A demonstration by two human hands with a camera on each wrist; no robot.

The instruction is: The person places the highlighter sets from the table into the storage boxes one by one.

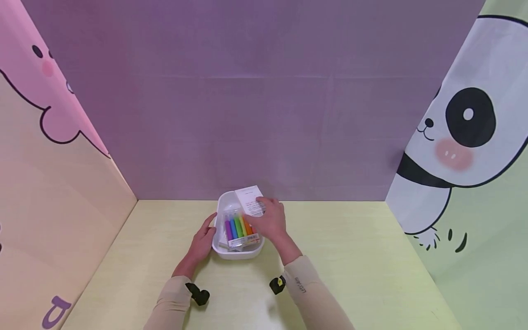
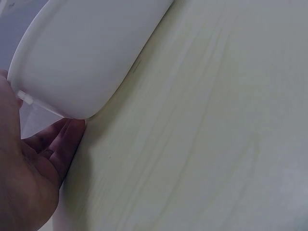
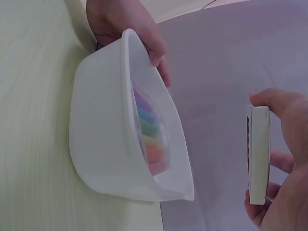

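Observation:
A white plastic tub stands on the table near its back edge. My left hand grips its left side, with fingertips over the rim in the right wrist view. A clear pack of rainbow-coloured markers lies inside the tub, on top of other partly hidden packaging. Above the tub's right side, my right hand holds a thin white box between thumb and fingers. Printed text covers the box's upward face in the head view. In the left wrist view, the thumb is at the rim and other fingers are low by the base.
The pale wooden table spreads out in front and to both sides. Behind it rises a purple wall panel. Side panels carry a pink cartoon figure on the left and a panda on the right.

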